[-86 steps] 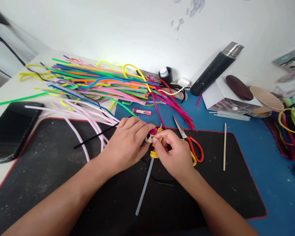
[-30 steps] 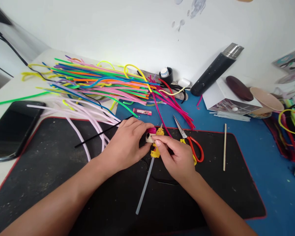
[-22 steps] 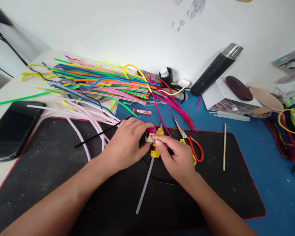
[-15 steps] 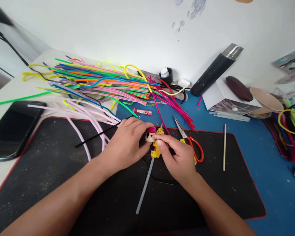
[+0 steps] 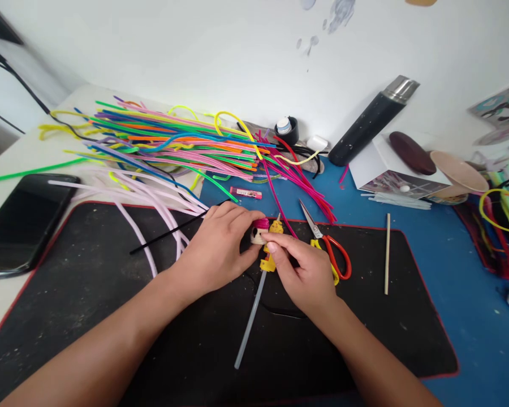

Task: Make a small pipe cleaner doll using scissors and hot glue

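Observation:
My left hand (image 5: pixel 224 240) pinches a small craft figure (image 5: pixel 258 234), cream-coloured with a dark spot and a magenta top. My right hand (image 5: pixel 307 271) is closed, its index finger and thumb together at the figure's right side; whether something tiny sits between those fingertips is hidden. Beneath the hands lies a yellow hot glue gun (image 5: pixel 275 227), its nozzle pointing away, with a long translucent glue stick (image 5: pixel 250 322) sticking out of its back. Scissors (image 5: pixel 343 261) with red and yellow handles rest just beyond my right hand.
A large pile of coloured pipe cleaners (image 5: pixel 173 138) spreads at the back left. A phone (image 5: pixel 23 220) lies at the left. On the black mat (image 5: pixel 411 333) is a wooden stick (image 5: pixel 387 254). A dark flask (image 5: pixel 369 121) leans by a white box (image 5: pixel 377 164).
My right fingertips have shifted slightly down and left against the figure, so more of its cream face shows. My left hand stays in place, still pinching it.

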